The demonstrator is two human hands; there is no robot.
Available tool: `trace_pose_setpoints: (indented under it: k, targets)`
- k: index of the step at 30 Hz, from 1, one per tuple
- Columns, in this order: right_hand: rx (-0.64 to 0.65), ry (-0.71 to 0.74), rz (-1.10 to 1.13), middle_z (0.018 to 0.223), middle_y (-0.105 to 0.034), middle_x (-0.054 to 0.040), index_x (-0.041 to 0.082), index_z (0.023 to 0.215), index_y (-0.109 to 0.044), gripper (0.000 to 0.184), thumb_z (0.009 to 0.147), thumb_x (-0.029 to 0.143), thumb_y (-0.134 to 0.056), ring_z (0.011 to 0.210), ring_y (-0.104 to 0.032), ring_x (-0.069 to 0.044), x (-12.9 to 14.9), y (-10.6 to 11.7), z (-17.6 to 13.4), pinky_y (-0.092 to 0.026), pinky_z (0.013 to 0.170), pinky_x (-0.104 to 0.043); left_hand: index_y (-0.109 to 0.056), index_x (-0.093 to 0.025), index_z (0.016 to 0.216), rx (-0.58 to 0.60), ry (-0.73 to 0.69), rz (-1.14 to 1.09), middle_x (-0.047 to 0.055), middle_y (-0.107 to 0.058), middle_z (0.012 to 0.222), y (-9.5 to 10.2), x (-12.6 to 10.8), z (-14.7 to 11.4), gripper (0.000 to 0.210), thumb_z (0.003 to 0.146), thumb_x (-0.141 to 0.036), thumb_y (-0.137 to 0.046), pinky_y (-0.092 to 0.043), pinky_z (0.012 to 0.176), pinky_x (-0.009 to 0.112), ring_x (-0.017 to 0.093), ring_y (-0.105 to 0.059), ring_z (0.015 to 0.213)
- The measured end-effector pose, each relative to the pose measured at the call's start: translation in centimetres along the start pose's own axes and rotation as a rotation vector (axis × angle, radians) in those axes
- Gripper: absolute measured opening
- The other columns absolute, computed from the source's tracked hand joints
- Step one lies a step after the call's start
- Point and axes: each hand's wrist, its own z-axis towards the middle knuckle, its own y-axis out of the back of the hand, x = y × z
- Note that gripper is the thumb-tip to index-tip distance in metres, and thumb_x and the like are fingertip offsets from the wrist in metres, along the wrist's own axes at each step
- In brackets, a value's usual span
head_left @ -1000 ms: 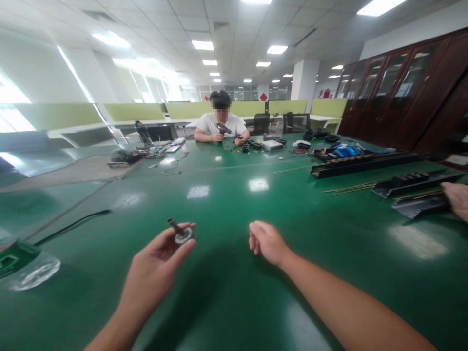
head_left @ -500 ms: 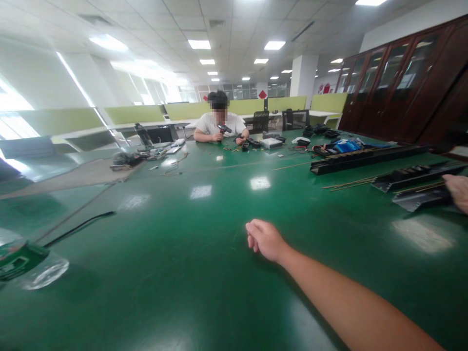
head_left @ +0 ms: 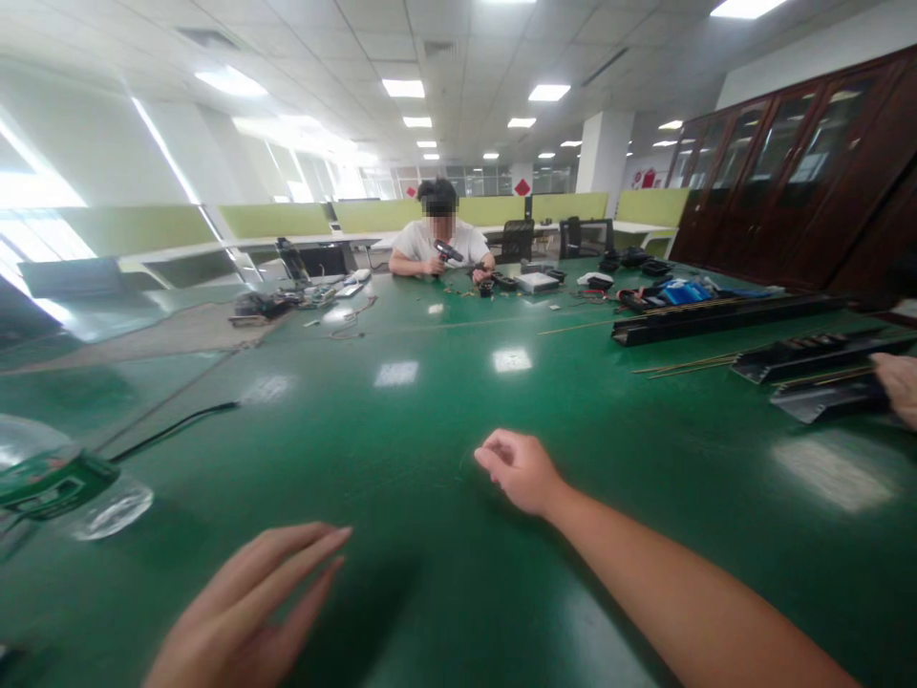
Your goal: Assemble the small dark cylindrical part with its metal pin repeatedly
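My right hand [head_left: 522, 470] rests near the middle of the green table [head_left: 401, 430], its fingers curled and thumb pressed to the forefinger. Whatever it pinches, if anything, is hidden or too small to make out. At the lower left, my left hand [head_left: 250, 607] hovers over the tabletop, slightly blurred. Its fingers are stretched out with a gap to the thumb, and nothing shows between them. Beyond the left hand, a clear plastic bottle with a green label [head_left: 64, 483] lies tilted at the left edge.
A black cable [head_left: 176, 428] runs behind the bottle. Dark metal channels [head_left: 823, 392] and thin rods [head_left: 680, 366] lie at the right, where another person's hand [head_left: 897, 387] reaches in. Across the table, a person in a white shirt [head_left: 438, 244] holds a power drill [head_left: 448, 251].
My left hand has come into view from the lower left. The right hand stays nearly in place, its fingers a little more curled. The view has shifted slightly.
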Motion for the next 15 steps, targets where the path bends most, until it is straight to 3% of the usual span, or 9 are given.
trace_pose_setpoints:
  k: [4, 6, 8, 12, 15]
  targets:
    - [0.014, 0.235, -0.160, 0.064, -0.063, 0.0008, 0.019, 0.077, -0.067, 0.023, 0.086, 0.039, -0.064, 0.057, -0.055, -0.012, 0.8, 0.0, -0.9, -0.039, 0.056, -0.023, -0.052, -0.023, 0.133, 0.152, -0.176, -0.090, 0.008, -0.062, 0.120, -5.3, -3.5, 5.8, 0.038, 0.095, -0.021, -0.052, -0.055, 0.091, 0.031, 0.020, -0.062, 0.106]
    - [0.040, 0.321, -0.178, 0.061, -0.061, 0.0014, 0.019, 0.072, -0.064, 0.018, 0.083, 0.033, -0.064, 0.056, -0.054, -0.012, 0.9, 0.0, -1.1, -0.038, 0.056, -0.022, -0.057, -0.021, 0.123, 0.182, -0.235, -0.138, 0.008, -0.064, 0.113, -7.3, -4.8, 8.1, 0.030, 0.094, -0.017, -0.048, -0.056, 0.086, 0.034, 0.021, -0.062, 0.100]
    - [0.029, 0.390, -0.232, 0.058, -0.058, 0.0013, 0.019, 0.062, -0.057, 0.025, 0.080, 0.033, -0.066, 0.056, -0.053, -0.013, 0.9, 0.0, -1.1, -0.037, 0.057, -0.024, -0.060, -0.018, 0.110, 0.188, -0.256, -0.188, 0.008, -0.065, 0.103, -8.6, -5.7, 9.5, 0.023, 0.094, -0.014, -0.044, -0.056, 0.078, 0.033, 0.021, -0.063, 0.091]
    - [0.073, 0.372, -0.204, 0.062, -0.060, 0.0015, 0.019, 0.068, -0.059, 0.025, 0.080, 0.038, -0.069, 0.057, -0.054, -0.012, 0.9, 0.1, -1.0, -0.039, 0.057, -0.023, -0.061, -0.018, 0.096, 0.196, -0.214, -0.193, 0.005, -0.065, 0.090, -8.8, -5.8, 10.0, 0.019, 0.093, -0.013, -0.043, -0.053, 0.070, 0.033, 0.020, -0.062, 0.081]
    - [0.165, 0.295, -0.115, 0.064, -0.062, 0.0021, 0.019, 0.080, -0.064, 0.025, 0.082, 0.043, -0.069, 0.054, -0.055, -0.011, 1.0, 0.1, -1.2, -0.040, 0.055, -0.021, -0.061, -0.021, 0.106, 0.164, -0.123, -0.122, 0.004, -0.068, 0.091, -7.1, -4.4, 8.7, 0.018, 0.096, -0.023, -0.046, -0.054, 0.071, 0.033, 0.020, -0.064, 0.080]
